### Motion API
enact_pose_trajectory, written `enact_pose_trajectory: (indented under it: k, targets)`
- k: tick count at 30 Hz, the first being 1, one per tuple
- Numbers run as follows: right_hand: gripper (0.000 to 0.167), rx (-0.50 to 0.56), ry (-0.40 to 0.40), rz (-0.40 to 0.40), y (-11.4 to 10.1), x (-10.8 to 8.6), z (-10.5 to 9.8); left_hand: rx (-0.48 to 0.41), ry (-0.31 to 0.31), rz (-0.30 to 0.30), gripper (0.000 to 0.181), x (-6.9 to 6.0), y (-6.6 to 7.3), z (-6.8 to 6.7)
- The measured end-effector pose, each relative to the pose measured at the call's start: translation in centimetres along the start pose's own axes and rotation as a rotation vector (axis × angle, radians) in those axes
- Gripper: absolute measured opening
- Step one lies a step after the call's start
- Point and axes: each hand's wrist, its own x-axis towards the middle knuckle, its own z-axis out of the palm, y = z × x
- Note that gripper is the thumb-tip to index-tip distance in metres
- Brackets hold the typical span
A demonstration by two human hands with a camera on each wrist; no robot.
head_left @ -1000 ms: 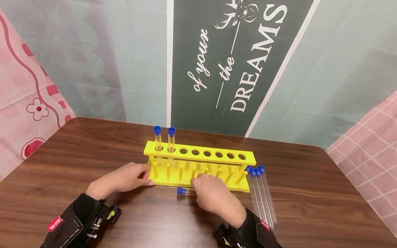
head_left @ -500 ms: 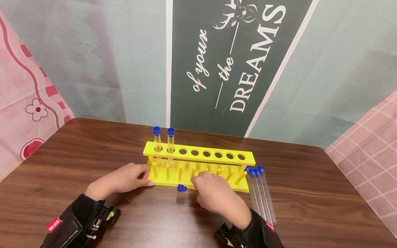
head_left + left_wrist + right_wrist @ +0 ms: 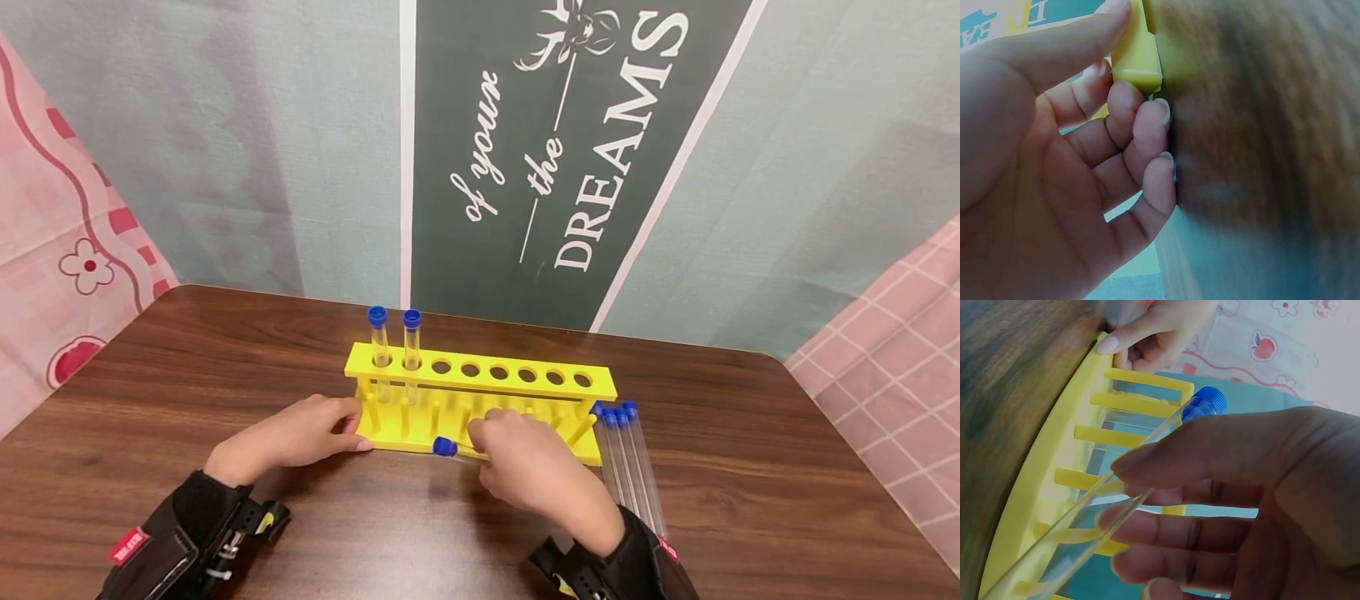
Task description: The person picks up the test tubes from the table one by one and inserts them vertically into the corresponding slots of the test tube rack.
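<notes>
A yellow test tube rack (image 3: 480, 377) stands on the table, with two blue-capped test tubes (image 3: 412, 333) upright in its two leftmost holes. My left hand (image 3: 318, 429) grips the left end of the rack's base, thumb in front; the left wrist view shows the fingers (image 3: 1147, 134) curled by the yellow corner. In front of the rack, my right hand (image 3: 528, 462) pinches a clear test tube (image 3: 1100, 519) between thumb and fingers. Its blue cap (image 3: 445, 447) points left, slightly raised off the table. In the head view the hand hides most of that tube.
Several blue-capped test tubes (image 3: 630, 467) lie side by side on the brown wooden table (image 3: 750, 467), right of the rack. Short yellow pegs (image 3: 436, 417) rise from the rack's base. A printed cloth (image 3: 337, 167) hangs behind the table.
My right hand has lifted the test tube off the table, its capped end rising and shifting slightly right. The left hand stays at the rack's end.
</notes>
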Motion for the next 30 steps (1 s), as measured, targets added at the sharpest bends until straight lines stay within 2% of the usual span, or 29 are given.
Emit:
enact_pose_trajectory:
  k: [15,23,30]
  targets:
    - [0.013,0.057,0.041,0.017,0.0,-0.4,-0.8,-0.010,-0.006,-0.023,0.034,0.0,0.2,-0.1]
    - [0.014,0.062,0.059,-0.003,0.0,-0.7,-1.2,-0.025,-0.017,-0.044,0.034,0.0,0.2,-0.1]
    - [0.013,0.073,0.075,-0.020,0.1,-0.9,-1.4,-0.023,-0.017,-0.037,0.033,0.0,0.3,-0.1]
